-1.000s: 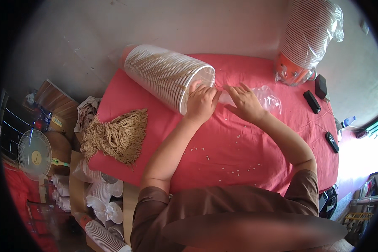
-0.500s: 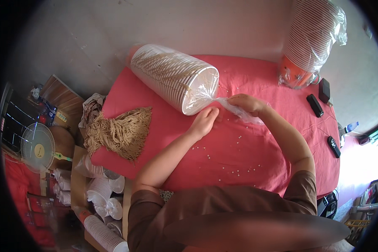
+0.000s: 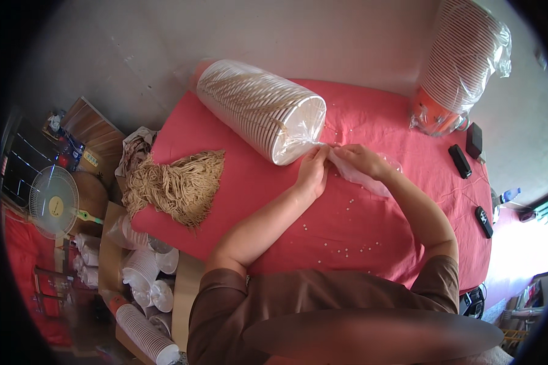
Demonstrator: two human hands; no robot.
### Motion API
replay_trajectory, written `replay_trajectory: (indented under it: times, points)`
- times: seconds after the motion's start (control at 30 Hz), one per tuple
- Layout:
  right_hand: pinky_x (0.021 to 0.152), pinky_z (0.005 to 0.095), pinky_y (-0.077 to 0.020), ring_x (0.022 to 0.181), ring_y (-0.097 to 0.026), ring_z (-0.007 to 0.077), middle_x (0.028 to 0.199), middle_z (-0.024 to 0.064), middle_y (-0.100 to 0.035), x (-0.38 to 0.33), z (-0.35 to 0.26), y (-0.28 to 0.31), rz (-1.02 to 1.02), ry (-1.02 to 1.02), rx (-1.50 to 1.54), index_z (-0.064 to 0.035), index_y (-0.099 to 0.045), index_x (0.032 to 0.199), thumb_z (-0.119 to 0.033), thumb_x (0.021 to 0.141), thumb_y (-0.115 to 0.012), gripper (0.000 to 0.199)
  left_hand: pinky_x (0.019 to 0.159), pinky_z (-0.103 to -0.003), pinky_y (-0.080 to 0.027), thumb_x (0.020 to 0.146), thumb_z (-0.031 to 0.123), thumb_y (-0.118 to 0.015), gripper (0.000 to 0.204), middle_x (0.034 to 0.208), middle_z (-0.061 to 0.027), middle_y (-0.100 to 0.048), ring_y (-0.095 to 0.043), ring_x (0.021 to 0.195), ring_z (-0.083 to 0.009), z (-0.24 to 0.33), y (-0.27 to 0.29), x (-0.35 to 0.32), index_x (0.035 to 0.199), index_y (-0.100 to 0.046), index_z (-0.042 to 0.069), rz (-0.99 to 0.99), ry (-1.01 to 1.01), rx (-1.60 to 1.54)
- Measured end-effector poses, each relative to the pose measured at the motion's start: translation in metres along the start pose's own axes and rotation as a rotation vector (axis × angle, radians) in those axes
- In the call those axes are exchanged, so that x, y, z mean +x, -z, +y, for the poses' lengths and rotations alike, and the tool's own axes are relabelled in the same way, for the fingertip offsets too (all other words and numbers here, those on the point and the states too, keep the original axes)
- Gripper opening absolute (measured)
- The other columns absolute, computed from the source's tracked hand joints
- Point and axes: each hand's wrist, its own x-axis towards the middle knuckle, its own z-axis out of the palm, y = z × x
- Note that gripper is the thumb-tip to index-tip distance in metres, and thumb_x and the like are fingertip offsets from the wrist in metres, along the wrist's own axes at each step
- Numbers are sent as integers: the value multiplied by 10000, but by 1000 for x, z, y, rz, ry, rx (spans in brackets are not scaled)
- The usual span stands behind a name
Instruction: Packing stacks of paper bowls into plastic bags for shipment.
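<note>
Red cloth covers one table (image 3: 237, 182). On it: one long sleeve of stacked paper cups (image 3: 259, 109), wrapped in clear plastic, lying on its side at the far left; one second wrapped cup stack (image 3: 460, 58) upright at the far right corner; one bundle of tan string (image 3: 176, 185) at the left edge; three black remotes (image 3: 460, 160); many small white beads (image 3: 347, 246) scattered. Left hand (image 3: 313, 170) and right hand (image 3: 359, 159) both pinch the loose plastic tail (image 3: 356, 176) at the sleeve's open end.
</note>
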Motion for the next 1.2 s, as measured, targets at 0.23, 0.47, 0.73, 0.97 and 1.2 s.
replay_trajectory:
  times: [0.23, 0.47, 0.73, 0.97, 1.2]
  points:
    - [795, 460, -520, 911, -667, 343, 998, 159, -680, -19, 18, -14, 338, 370, -958, -79, -483, 1213, -265, 746, -739, 564, 779, -333, -525, 976, 149, -529, 108, 953, -75, -631, -623, 878, -174, -5, 17, 16, 1007, -562, 51, 181, 0, 52]
    - [973, 483, -431, 909, -657, 278, 893, 94, -667, -8, 26, -15, 243, 535, -1295, -92, -523, 1023, -135, 758, -659, 302, 633, -315, -546, 942, 166, -577, 177, 778, -75, -664, -643, 672, -155, 23, 46, 19, 959, -641, 2, 20, -155, 879]
    - [1056, 528, -357, 963, -642, 249, 931, 69, -649, 10, 17, -34, 157, 522, -1538, -117, -546, 1029, -162, 813, -612, 230, 532, -369, -473, 896, 289, -613, 368, 638, -178, -625, -654, 593, -234, 51, 51, -8, 764, -613, -54, 72, -115, 957]
    - [1062, 498, -356, 1000, -634, 247, 968, 88, -649, 37, 5, -56, 45, 595, -1506, -122, -544, 1031, -188, 837, -599, 212, 525, -254, -534, 941, 231, -618, 285, 771, -94, -681, -659, 637, -130, 80, 74, -37, 908, -673, -46, 188, -127, 1170]
    - [901, 469, -442, 838, -676, 271, 845, 133, -676, 31, -10, -56, -96, 588, -1275, -106, -540, 1046, -260, 841, -618, 268, 588, -291, -452, 887, 146, -633, 204, 690, -106, -666, -614, 640, -107, 82, 74, -64, 894, -687, -50, 301, -489, 1234]
